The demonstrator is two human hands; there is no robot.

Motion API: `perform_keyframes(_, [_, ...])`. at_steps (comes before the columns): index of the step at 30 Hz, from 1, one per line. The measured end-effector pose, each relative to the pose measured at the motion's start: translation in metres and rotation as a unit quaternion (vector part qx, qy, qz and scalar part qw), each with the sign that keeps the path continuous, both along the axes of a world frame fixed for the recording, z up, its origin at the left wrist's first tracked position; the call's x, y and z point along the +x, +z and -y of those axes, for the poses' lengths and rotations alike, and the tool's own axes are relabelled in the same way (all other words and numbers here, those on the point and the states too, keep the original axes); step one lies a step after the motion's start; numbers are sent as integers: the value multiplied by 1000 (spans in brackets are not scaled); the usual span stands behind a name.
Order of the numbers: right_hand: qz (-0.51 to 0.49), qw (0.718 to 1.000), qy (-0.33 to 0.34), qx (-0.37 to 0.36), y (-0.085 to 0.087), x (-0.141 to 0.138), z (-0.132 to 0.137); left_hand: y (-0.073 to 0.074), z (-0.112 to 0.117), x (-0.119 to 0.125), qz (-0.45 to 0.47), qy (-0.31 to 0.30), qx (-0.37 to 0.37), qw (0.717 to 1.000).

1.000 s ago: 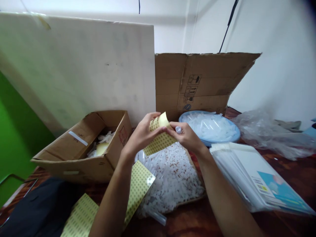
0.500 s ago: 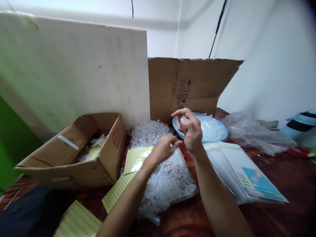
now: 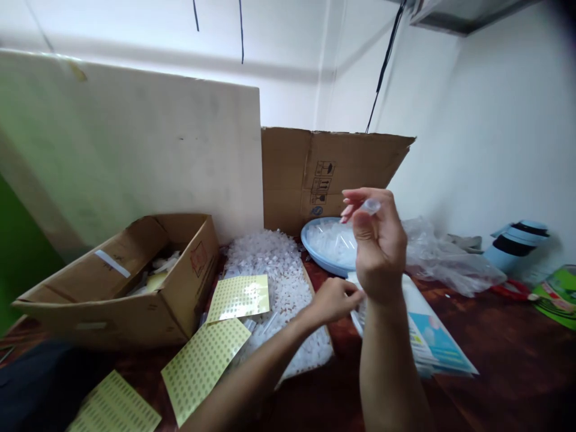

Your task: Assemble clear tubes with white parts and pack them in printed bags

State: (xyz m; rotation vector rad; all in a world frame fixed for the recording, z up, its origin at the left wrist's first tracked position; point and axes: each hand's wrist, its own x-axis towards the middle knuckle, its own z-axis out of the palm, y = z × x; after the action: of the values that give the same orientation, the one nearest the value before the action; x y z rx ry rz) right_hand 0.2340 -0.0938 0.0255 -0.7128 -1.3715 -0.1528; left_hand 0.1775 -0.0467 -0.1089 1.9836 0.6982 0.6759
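My right hand (image 3: 380, 243) is raised in front of me, fingers pinched round a small clear plastic tube (image 3: 369, 207). My left hand (image 3: 333, 300) is lower, closed, reaching towards the stack of clear bags with printed cards (image 3: 432, 342); what its fingers hold is hidden. A heap of small white plastic pieces (image 3: 276, 273) lies on a cardboard sheet to the left of it. Yellow sticker sheets (image 3: 238, 297) lie on and beside the heap. A light blue basin (image 3: 321, 252) with clear tubes stands behind my hands.
An open cardboard box (image 3: 121, 288) with scraps stands at the left. A white board (image 3: 135, 144) and a flattened carton (image 3: 324, 171) lean against the wall. Crumpled clear plastic (image 3: 445, 261), a blue container (image 3: 517, 243) and a green packet (image 3: 558, 294) lie at the right on the dark wooden table (image 3: 517, 360).
My left hand let the yellow sticker sheet go onto the heap and moved right towards the bag stack. My right hand rose with the small tube. The camera swung right.
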Motion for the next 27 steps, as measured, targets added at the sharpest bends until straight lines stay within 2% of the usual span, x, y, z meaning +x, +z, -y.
perform_keyframes(4, [11,993,-120,-17,-2,20,-5,27,-35,-68,20,45,-1,999])
perform_keyframes(6, [-58,980,-187,11,-10,28,-19,46,-51,-108,64,123,1,990])
perform_keyframes(8, [-149,966,-207,35,-21,34,-38,65,-60,-144,125,168,-15,978])
perform_keyframes(10, [-224,963,-145,18,-32,36,-58,80,-63,-172,163,178,-38,970])
perform_keyframes(12, [-304,952,-22,-27,-42,33,-75,89,-63,-189,181,177,-57,966])
perform_keyframes(15, [-384,906,160,-79,-51,18,-89,94,-61,-197,180,178,-78,964])
perform_keyframes(17, [-387,890,224,-95,-55,4,-92,94,-62,-197,173,178,-83,965])
perform_keyframes(19, [-371,888,253,-96,-59,-8,-93,93,-63,-195,169,172,-86,967])
perform_keyframes(21, [-332,900,260,-112,-62,-16,-92,91,-63,-195,172,165,-86,967])
perform_keyframes(24, [-203,922,272,-186,-68,-23,-87,90,-64,-198,183,168,-68,966])
perform_keyframes(27, [-85,924,289,-234,-70,-30,-81,92,-62,-202,180,177,-34,967])
